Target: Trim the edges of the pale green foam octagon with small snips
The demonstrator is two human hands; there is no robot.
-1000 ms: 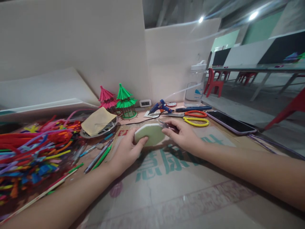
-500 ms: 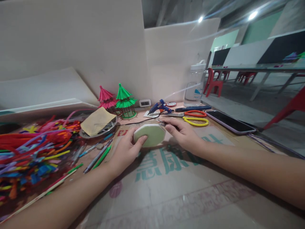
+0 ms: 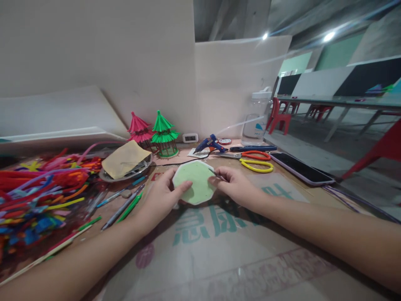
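Observation:
A pale green octagonal piece [image 3: 197, 184] with a white edge is tilted up above the cardboard, its face toward me. Small dark dots show near its rim. My left hand [image 3: 167, 190] grips the left side, thumb flat on the green face and fingers behind. My right hand [image 3: 233, 182] is at the right edge, pinching a thin dark pointed tool [image 3: 217, 174] whose tip lies over the green face. I cannot tell what kind of tool it is, nor whether its tip touches. The right fingertips are partly hidden.
Pipe cleaners [image 3: 46, 192] pile up at left, near a metal dish [image 3: 106, 176] and pens [image 3: 122, 209]. Behind stand green [image 3: 163, 133] and pink [image 3: 139, 129] pavilion models, a glue gun [image 3: 211, 144] and a bottle [image 3: 254, 121]. Scissors [image 3: 255, 165] and a phone [image 3: 300, 168] lie right.
The octagonal piece has tipped up, so more of its green face shows. My right hand has come in to its right edge, and the dark tool now lies over the face.

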